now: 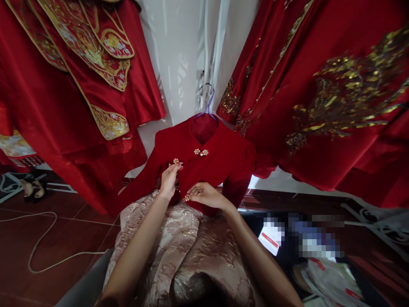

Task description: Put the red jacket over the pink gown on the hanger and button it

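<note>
A red long-sleeved jacket [211, 170] hangs in front of me on a purple hanger [209, 104]. At the neck a pair of gold and pearl flower clasps [201, 152] sits side by side. Below that, the front gapes apart. My left hand [169, 181] pinches the left front edge, its fingertips just under another flower clasp [176, 161]. Lower down on the opposite edge, my right hand [206, 195] has its thumb and fingers closed on a beaded clasp [186, 198]. Shiny pink-gold brocade fabric [179, 230] spreads below the jacket, under my forearms.
Red gowns with gold embroidery hang at left [111, 98] and right [319, 149]. White rack poles [212, 47] rise behind the hanger. A pale cable [41, 256] loops over the tiled floor near dark shoes [33, 189]. At right lie a lit phone [271, 238] and plastic-wrapped items [334, 277].
</note>
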